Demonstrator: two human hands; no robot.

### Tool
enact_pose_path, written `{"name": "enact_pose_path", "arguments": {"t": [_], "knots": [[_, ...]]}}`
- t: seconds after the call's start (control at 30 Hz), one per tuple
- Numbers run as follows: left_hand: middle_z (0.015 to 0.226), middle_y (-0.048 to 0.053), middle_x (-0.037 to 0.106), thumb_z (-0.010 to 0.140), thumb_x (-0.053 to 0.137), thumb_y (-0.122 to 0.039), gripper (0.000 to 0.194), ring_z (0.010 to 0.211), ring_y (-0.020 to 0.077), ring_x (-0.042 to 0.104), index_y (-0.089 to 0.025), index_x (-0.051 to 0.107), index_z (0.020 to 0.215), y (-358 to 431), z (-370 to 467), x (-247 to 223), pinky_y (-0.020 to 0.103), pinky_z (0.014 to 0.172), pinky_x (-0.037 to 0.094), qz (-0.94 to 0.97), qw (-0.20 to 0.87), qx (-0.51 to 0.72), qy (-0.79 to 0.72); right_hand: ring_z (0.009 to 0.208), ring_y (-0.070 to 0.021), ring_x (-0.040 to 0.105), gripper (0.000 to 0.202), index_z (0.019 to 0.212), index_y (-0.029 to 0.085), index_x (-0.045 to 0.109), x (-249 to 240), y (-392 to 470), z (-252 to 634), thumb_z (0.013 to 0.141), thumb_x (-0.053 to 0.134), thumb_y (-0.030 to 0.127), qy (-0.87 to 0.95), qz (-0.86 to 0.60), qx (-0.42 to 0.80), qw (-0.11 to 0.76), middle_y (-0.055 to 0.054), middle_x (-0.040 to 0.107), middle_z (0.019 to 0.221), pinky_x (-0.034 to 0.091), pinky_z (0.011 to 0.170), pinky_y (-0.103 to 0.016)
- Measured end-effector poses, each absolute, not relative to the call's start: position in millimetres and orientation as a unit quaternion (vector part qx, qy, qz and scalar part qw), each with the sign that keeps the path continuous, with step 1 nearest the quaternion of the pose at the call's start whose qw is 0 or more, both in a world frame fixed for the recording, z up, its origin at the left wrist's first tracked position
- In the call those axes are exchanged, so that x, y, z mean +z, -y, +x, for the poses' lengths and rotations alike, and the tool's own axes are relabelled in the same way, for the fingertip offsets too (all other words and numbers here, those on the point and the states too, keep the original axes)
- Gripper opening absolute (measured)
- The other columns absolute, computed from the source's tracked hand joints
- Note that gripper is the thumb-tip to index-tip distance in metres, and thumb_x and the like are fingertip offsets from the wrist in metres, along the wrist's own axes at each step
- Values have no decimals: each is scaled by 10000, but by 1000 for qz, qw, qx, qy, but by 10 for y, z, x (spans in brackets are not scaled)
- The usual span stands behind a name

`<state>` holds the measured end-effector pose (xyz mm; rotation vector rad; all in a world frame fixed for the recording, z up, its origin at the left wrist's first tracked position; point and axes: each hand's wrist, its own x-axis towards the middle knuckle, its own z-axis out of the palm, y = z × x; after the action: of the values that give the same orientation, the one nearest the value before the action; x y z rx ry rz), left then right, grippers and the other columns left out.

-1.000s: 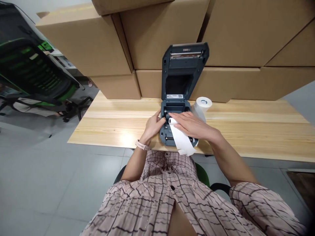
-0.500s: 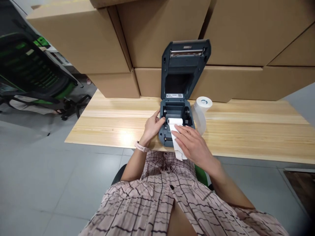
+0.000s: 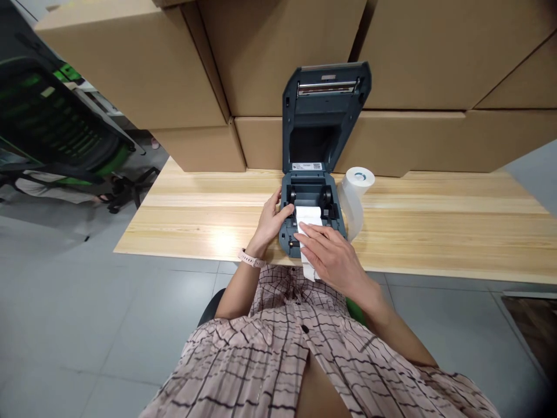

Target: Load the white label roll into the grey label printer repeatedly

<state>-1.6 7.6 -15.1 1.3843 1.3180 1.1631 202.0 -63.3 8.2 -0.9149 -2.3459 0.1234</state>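
A dark grey label printer (image 3: 290, 238) stands on the table with its lid (image 3: 310, 116) raised. My left hand (image 3: 268, 225) grips the printer's left side, thumb over the inner edge and fingers along the outside. Inside the printer lies a small white paper roll (image 3: 308, 211), and its loose strip runs over the front edge towards me. My right hand (image 3: 333, 255) rests on that strip with fingers stretched out flat; its thumb is hidden. Right of the printer stands a larger white label roll (image 3: 360, 176), its tail curling down beside the printer.
Large cardboard boxes (image 3: 296, 58) are stacked along the back of the wooden table (image 3: 435, 232), close behind the raised lid. An office chair (image 3: 61, 128) stands on the floor at the left.
The small roll's loose strip has shifted left and now hangs straighter over the printer's front. My right hand has moved slightly left with it. My left hand keeps its place on the printer.
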Motion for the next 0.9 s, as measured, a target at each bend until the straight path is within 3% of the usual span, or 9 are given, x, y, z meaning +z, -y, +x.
{"name": "enact_pose_path", "arguments": {"t": [0.2,0.7,0.9], "knots": [[1669,140,552,927,684,-444,716,1510,314,547,-220,511,1585,-72,16,-116,437,1222,467,531,488,504,-475,1303,-329,729,349,1404,249,728,75,663,2005,1111,540,266,881,-352,51,312,-113,733,1476,657,991,-536],[1653,134,563,948,668,-418,749,1444,299,586,-257,456,1648,-87,3,-166,454,1206,476,535,484,490,-490,1331,-302,738,321,1372,284,750,103,698,2008,1105,576,319,876,-336,78,336,-81,765,1425,681,1036,-519],[1769,170,395,959,704,-471,888,1559,344,480,-253,306,1722,41,0,-151,483,1255,433,498,487,474,-538,1295,-285,761,272,1296,258,781,92,696,2025,1094,602,294,871,-327,73,361,-78,794,1373,691,1023,-472]]}}
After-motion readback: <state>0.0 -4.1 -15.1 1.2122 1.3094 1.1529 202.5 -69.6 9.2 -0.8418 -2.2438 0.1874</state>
